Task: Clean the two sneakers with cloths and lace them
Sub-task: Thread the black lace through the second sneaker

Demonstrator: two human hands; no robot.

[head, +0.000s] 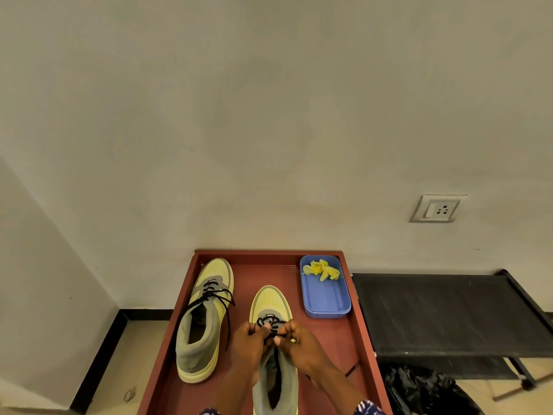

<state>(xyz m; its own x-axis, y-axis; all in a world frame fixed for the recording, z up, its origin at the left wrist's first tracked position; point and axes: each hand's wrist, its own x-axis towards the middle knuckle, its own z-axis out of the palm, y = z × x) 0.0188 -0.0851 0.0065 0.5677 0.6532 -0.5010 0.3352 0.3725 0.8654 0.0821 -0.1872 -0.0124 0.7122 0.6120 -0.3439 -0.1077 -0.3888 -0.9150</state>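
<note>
On a reddish-brown wooden counter (353, 339), the left hand (250, 344) and right hand (302, 344) pinch the black lace (270, 323) of a yellow and grey sneaker (270, 301). A second matching sneaker (206, 319) lies to its left, laced. A blue plastic tray (326, 298) holding a crumpled yellow cloth (321, 269) sits to the right.

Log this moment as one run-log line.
step: lacing | left hand: pinches black lace | right hand: pinches black lace | near sneaker: being laced | far sneaker: laced, untied

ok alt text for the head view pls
Both hands, left and right, pinch the black lace of the near sneaker on a red tray. A second sneaker lies to its left; a blue tub holds a yellow cloth.
</note>
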